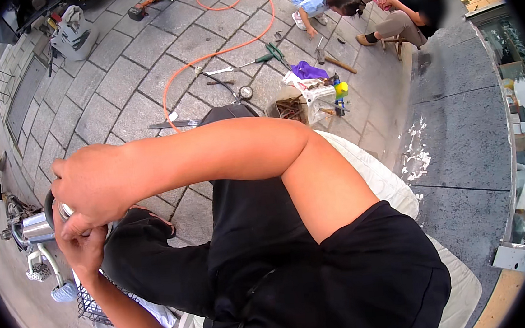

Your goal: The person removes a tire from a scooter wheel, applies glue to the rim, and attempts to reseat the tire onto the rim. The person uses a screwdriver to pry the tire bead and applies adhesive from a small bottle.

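Right hand (pixel 93 188) curled above left hand (pixel 86 249)

Between them shows a silvery metal piece (pixel 65 210), mostly covered, a black curved rim (pixel 49 211) just left of it. Whether either hand truly grips, I can't tell — the bunched fingers hide it. That piece looks stiff, perhaps slick; its edge seems the best pinch. Left of the hands sits a silver cylinder (pixel 36 227).

Left head-worn fisheye view, looking down from above the lap (pixel 243 228), hands (pixel 98 181) close, paving (pixel 121 79) farther off.
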A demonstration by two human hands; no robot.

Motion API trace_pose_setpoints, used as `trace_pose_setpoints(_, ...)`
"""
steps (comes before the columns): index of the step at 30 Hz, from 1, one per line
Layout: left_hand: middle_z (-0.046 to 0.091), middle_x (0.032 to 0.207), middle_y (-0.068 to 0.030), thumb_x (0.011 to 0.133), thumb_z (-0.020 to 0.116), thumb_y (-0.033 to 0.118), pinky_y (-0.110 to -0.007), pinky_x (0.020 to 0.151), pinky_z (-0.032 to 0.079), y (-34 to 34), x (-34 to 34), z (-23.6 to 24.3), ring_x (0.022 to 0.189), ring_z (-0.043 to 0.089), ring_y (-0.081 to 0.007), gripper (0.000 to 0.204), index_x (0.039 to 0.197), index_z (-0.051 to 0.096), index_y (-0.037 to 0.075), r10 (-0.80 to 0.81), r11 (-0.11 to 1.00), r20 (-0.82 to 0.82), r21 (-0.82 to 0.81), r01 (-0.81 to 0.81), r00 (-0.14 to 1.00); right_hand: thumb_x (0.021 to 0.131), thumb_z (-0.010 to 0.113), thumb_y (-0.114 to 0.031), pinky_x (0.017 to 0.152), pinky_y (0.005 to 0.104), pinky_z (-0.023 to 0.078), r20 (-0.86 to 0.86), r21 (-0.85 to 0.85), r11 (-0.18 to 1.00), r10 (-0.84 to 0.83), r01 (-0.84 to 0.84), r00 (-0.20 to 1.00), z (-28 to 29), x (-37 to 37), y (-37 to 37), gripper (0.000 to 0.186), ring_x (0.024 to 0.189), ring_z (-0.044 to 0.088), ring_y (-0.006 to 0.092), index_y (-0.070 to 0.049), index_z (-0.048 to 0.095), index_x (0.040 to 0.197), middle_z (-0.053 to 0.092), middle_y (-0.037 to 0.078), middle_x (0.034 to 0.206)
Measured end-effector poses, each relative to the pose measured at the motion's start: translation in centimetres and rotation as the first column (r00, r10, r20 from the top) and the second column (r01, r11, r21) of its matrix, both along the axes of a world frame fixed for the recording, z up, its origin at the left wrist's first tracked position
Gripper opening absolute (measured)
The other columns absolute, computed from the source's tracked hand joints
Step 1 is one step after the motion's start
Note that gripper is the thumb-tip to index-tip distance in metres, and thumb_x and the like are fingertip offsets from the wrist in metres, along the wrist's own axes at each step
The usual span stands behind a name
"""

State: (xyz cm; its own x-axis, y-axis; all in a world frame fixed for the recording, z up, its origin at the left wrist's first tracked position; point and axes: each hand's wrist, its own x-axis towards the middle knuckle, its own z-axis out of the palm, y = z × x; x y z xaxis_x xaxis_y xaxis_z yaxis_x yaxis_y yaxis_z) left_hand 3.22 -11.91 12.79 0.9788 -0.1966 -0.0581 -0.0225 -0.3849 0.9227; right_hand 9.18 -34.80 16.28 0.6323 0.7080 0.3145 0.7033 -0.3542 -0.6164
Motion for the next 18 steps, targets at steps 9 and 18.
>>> trace_pose_setpoints(9,0.073,0.104,-0.0116,0.066,0.087,0.036,-0.036,0.08,0.058,1.6,-7.0,-0.8,0.094,0.073,-0.0222,0.076,0.126,0.061,-0.002,-0.281,0.958,0.06,-0.034,0.283,0.958,0.082,0.084,-0.059,0.085,0.0494,0.058,0.151,0.085,0.95,0.286,-0.3,0.946,2.0,-6.7,-2.4,0.07,0.1,0.072,0.0418,-0.003,0.067,0.12,0.064,0.019,0.119)
trace_pose_setpoints(18,0.071,0.122,-0.0165,0.044,0.093,0.021,-0.041,0.098,0.057,4.5,-10.9,-2.9,0.115,0.07,-0.0303,0.104,0.137,0.054,-0.003,-0.226,0.929,-0.13,-0.327,0.174,0.965,0.081,0.088,-0.046,0.094,0.0487,0.056,0.28,0.198,0.838,0.449,-0.509,0.848,2.5,-10.8,-2.6,0.06,0.117,0.065,0.0385,-0.005,0.068,0.12,0.064,0.016,0.122)
